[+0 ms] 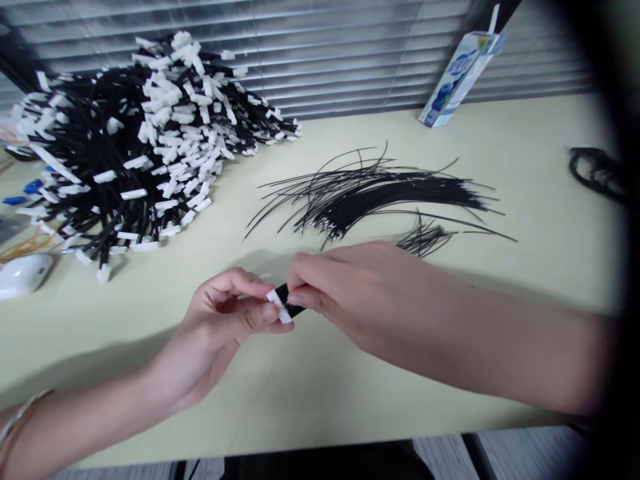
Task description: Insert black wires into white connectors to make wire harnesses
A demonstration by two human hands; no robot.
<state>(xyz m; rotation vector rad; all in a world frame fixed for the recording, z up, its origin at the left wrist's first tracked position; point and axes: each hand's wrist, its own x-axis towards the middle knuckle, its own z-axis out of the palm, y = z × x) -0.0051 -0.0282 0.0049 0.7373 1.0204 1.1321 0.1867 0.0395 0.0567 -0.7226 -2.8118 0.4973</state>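
Between the thumb and fingers of my left hand a small white connector is pinched. A flat black bundle of wires runs from the connector towards my right hand. My right thumb and forefinger are closed on that black bundle, close beside the connector. Fine strands show at the joint, but how they sit in the connector is too small to tell. Just beyond my right hand lies a sheaf of loose thin black wires with shiny ends. A smaller tangle of black wires lies partly hidden behind the hand.
A large heap of black cables with white connectors fills the back left of the table. A white mouse lies at the left edge. A drink carton stands at the back right by the blinds. A black cable lies far right.
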